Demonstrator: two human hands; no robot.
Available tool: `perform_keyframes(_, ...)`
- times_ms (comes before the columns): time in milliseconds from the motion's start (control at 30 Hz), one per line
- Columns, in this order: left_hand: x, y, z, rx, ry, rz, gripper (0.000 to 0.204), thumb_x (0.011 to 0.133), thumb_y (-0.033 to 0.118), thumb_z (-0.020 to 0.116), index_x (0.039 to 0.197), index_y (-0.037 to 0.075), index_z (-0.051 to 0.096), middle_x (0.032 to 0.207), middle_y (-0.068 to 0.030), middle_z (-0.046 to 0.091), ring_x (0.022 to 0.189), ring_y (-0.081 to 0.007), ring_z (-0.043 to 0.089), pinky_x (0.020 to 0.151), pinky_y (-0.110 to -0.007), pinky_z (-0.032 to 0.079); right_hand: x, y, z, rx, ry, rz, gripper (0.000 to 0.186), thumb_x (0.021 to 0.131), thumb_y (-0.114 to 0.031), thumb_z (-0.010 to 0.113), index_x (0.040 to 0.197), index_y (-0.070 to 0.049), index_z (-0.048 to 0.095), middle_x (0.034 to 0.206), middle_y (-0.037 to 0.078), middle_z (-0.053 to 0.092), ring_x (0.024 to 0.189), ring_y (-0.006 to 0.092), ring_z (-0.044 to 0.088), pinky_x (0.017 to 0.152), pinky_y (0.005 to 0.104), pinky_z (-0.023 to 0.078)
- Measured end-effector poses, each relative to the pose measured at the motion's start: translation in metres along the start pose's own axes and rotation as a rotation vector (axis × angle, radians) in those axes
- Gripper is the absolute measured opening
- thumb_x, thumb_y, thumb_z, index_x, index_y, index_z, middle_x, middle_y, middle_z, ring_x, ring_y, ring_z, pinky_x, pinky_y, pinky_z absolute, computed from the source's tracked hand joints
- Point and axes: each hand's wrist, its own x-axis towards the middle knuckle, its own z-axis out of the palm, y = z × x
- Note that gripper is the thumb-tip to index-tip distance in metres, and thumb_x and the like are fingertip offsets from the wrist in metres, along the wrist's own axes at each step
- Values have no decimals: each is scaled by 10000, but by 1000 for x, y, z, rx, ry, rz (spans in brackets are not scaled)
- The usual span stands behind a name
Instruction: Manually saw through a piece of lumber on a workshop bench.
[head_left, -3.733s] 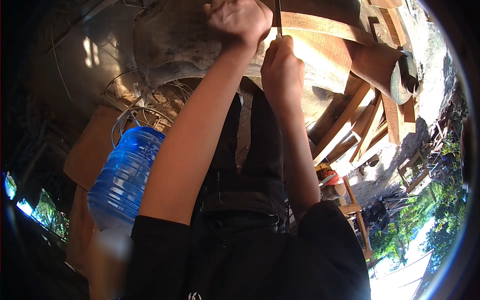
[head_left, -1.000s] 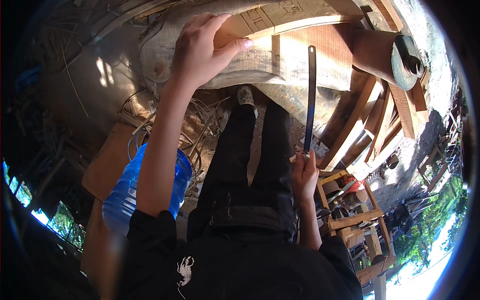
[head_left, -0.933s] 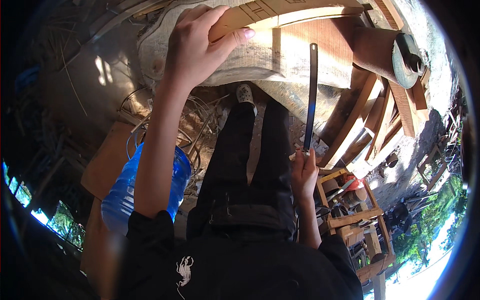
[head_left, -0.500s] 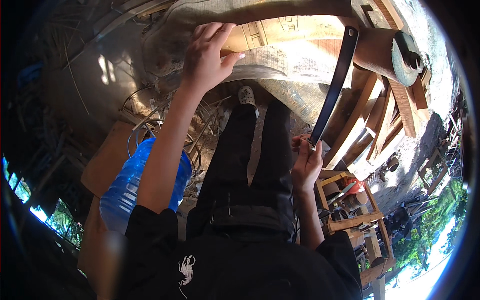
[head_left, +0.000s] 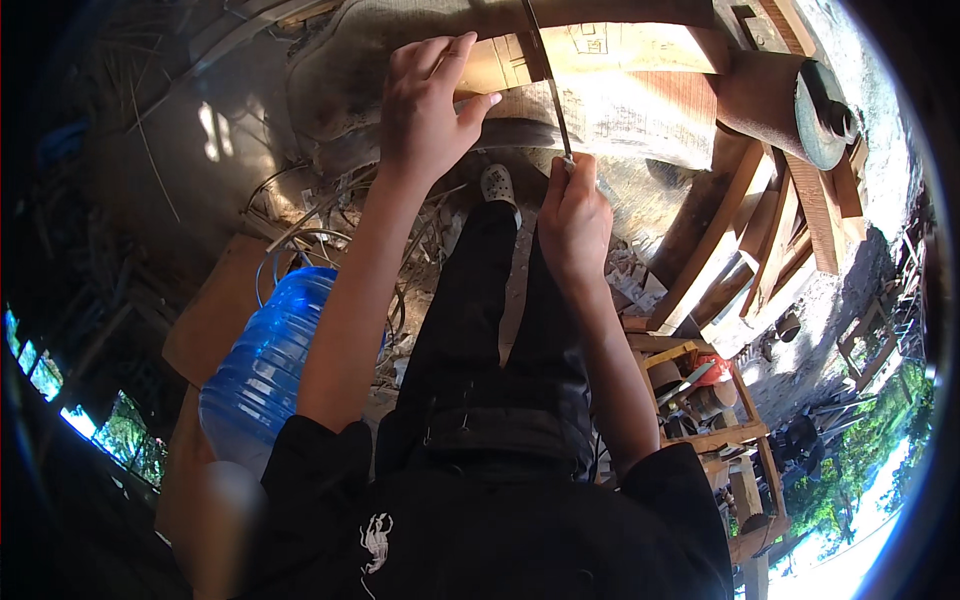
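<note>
A pale, curved wooden board (head_left: 645,45) with pencil marks lies across a larger wooden block (head_left: 620,110) at the top of the view. My left hand (head_left: 425,115) grips the board's left end, fingers over its far edge and thumb at the near one. In my right hand (head_left: 578,215) is the handle of a saw (head_left: 557,98), mostly hidden by my fingers. Its long dark blade shows nearly edge-on, pointing away from me across the board, just right of the pencil lines. Whether the blade's edge bites into the wood, I cannot tell.
Beside my left arm stands a large blue water bottle (head_left: 265,365). A rusty cylinder (head_left: 765,105) lies beyond the board's right end. Curved wood offcuts (head_left: 730,235) are stacked to the right, above a wooden frame (head_left: 715,440) holding tools. Wood chips (head_left: 630,280) litter the ground.
My right hand has moved up and left with the saw, turning the blade from flat-on to edge-on and bringing it over the board. My left hand has shifted slightly right.
</note>
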Motion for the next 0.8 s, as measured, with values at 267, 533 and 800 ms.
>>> perform_keyframes(267,8,12,3,2,17,-111,409,713,200,688,1083,57,588,999,-99,576,970,-279,497,818,-358,433,0,2,-1,-64,-12,-43,145,886,-153,466,857,-16,431,552,208,553,519,383,568,461,462,452)
perform_keyframes(533,50,4,48,300,311,-501,483,744,72,473,1222,131,510,1363,-159,354,1267,-341,305,1045,-470,218,15,-11,2,-218,-1,-105,115,855,-94,474,827,6,425,533,202,550,486,358,570,436,429,455)
perform_keyframes(800,45,-7,42,345,117,-585,554,787,121,429,1336,182,385,1452,-137,181,1351,-323,92,1076,-513,46,-22,1,3,-189,-16,-82,124,864,-106,467,807,0,434,503,200,539,458,349,571,402,428,452)
